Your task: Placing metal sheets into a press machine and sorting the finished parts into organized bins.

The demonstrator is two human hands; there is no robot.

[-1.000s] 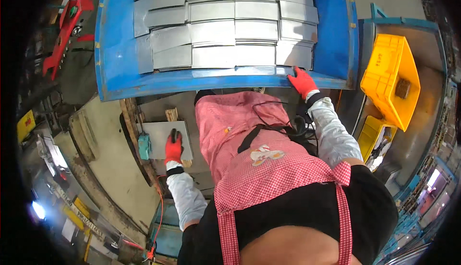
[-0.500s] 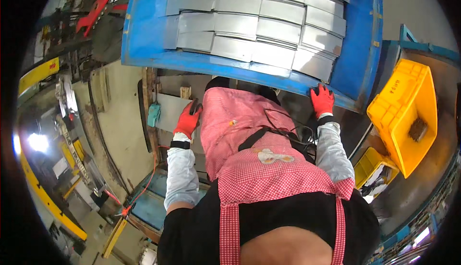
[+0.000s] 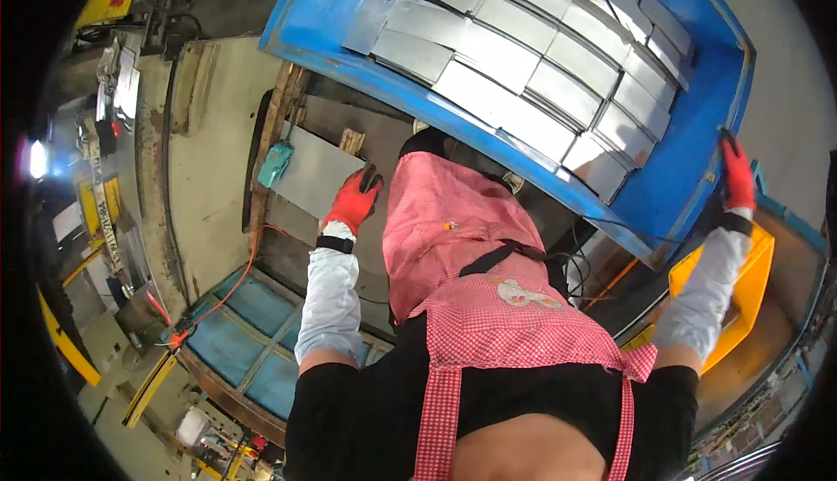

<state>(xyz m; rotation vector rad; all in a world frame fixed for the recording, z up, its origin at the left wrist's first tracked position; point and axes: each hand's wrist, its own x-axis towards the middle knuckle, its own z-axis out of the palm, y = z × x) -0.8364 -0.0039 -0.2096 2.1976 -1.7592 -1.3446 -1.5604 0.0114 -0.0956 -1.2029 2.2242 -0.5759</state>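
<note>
A big blue bin stands in front of me, tilted in the view. Inside lie overlapping rows of flat grey metal plates. My right hand, in a red glove, is at the bin's right side wall with fingers stretched out along it; whether it touches is unclear. On the left, my left hand, in a red glove with dark fingertips, hangs beside my apron with fingers loosely apart and nothing seen in it. Near it are a flat grey sheet and a small wooden block.
A yellow crate sits at the right, partly behind my right forearm. Left of me are a teal box-shaped device, a red cable and a blue framed panel. A pale machine body rises farther left.
My right hand has gone from the bin's front edge to its right side, the arm reaching farther out. My left hand stays low at the left. The whole view has turned.
</note>
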